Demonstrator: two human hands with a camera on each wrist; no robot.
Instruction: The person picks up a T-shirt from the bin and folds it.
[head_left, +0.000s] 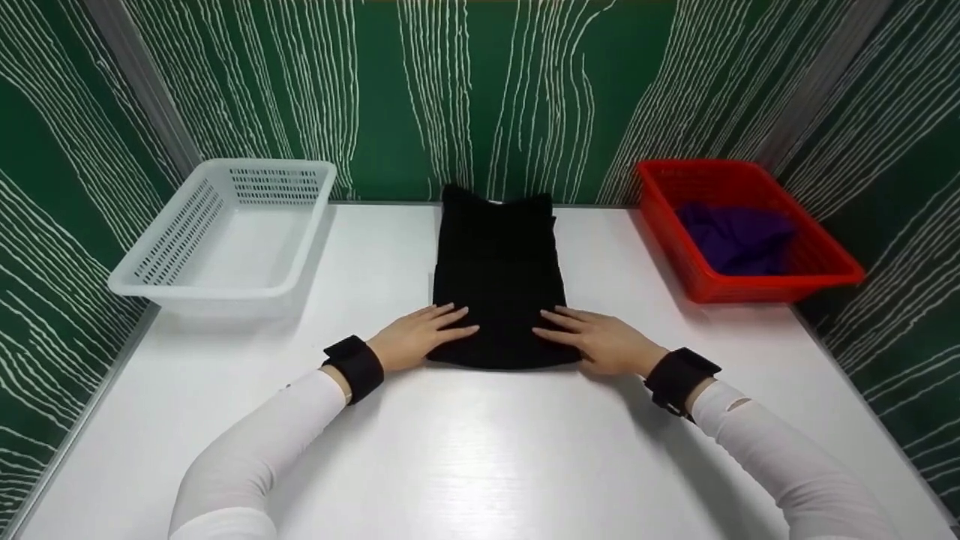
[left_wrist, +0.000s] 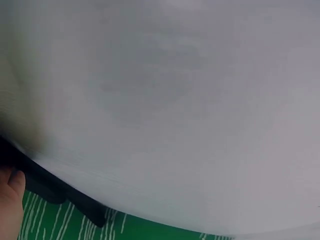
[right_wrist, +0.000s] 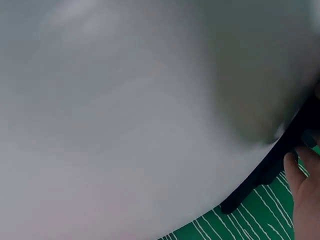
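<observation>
A folded black garment [head_left: 499, 262] lies flat at the middle of the white table, its far end notched and close to the back wall. My left hand [head_left: 416, 339] rests with spread, straight fingers on its near left edge. On the near right edge lies my right hand [head_left: 604, 343], fingers likewise extended. In the left wrist view, part of the left hand [left_wrist: 10, 205] touches the dark cloth [left_wrist: 55, 187] at the lower left. The right wrist view catches the right hand [right_wrist: 306, 195] beside the cloth [right_wrist: 255, 177] at the lower right.
A white slotted basket [head_left: 289, 289] stands at the back left with nothing in it. At the back right, a red basket [head_left: 780, 289] holds purple cloth [head_left: 739, 238]. Green walls with white wavy lines [head_left: 382, 97] border the white table [head_left: 480, 450].
</observation>
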